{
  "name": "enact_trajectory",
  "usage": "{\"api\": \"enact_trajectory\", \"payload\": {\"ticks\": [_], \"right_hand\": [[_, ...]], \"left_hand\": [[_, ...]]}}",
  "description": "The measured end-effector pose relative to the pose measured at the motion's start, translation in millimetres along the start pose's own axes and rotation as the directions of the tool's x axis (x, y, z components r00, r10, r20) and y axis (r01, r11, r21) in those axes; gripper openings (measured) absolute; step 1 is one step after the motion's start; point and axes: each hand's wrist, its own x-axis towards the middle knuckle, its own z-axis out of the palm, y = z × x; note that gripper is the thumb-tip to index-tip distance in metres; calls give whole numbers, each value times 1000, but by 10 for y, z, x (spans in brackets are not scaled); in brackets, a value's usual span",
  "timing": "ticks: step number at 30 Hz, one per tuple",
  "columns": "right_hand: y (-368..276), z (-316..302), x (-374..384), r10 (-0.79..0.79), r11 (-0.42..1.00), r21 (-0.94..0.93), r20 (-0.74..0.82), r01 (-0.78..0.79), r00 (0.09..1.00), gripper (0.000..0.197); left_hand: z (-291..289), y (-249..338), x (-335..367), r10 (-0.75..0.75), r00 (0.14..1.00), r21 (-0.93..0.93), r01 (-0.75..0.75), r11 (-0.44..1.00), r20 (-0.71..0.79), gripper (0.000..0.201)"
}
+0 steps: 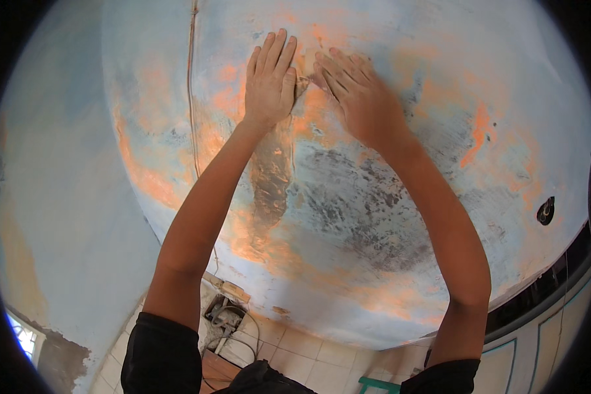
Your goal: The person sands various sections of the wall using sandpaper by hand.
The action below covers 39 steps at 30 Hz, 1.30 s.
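**Pale-blue painted wall under two bare hands**

Orange blotches (479, 131) break through the blue paint of the wall (440, 39) in front of the person, and both hands are at its upper part, near each other but apart. The left hand (269, 85) lies flat, back toward the viewer, fingers straight and close together, pointing up; it is unclenched, with nothing visible in its grasp. To its right, the right hand (358, 92) slants up and leftward, fingers extended, their tips over a pale tan patch (316, 60). Whether that is a held sheet or bare wall, and whether the hidden palm grips anything, I cannot tell.

Below the left wrist runs a rough brown strip (271, 177); between the forearms spreads a scuffed dark-grey area (354, 197). A thin cable (191, 85) drops down the wall left of the left hand. Far to the right is a dark oval hole (546, 211).

Black short sleeves (161, 354) cover the upper arms. Beneath, cream tiles (318, 354) floor the room, with a green plastic-looking frame (377, 384) at the lower edge.
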Motion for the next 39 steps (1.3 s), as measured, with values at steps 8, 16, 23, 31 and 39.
{"api": "enact_trajectory", "payload": {"ticks": [8,16,23,31,39], "right_hand": [[-35,119,342,-44,995,-93,-19,42,999,35],[-25,237,474,-65,997,-40,-62,62,996,33],[-72,231,759,-87,995,47,-91,92,992,33],[-329,419,944,56,987,157,-220,-21,974,35],[-143,-36,109,-39,998,-45,104,44,994,34]], "left_hand": [[-59,-56,-151,-113,993,-13,113,993,25,52],[-39,-75,-242,-148,989,-14,148,989,3,52],[-76,-84,-268,-137,990,33,136,990,18,52],[-97,-98,-403,-124,992,15,124,992,11,51],[-395,-625,-493,103,948,168,-160,973,302,54]]}}
